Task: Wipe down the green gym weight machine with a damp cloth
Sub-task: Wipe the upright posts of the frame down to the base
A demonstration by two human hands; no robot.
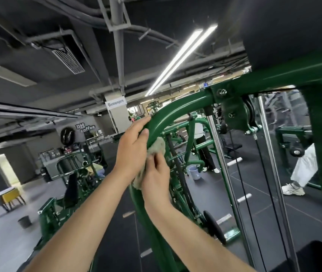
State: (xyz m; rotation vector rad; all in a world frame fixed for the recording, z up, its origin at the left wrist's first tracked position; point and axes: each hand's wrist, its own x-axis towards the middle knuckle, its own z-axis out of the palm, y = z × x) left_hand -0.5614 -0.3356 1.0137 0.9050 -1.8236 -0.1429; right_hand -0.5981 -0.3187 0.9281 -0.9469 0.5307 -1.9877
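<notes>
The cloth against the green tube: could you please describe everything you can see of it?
The cloth is a small, pale grey-green rag, soft and bunched. It lies against the curved tube of the green machine, below its bend. The left hand grips the tube above it, thumb beside the rag; the right hand covers its lower part, one end showing beneath. Dampness cannot be judged.

Beyond my reach: pale bucket (194, 172) on dark floor, yellow stool (10, 195) far left, twin ceiling light strips (179, 57) overhead.
</notes>
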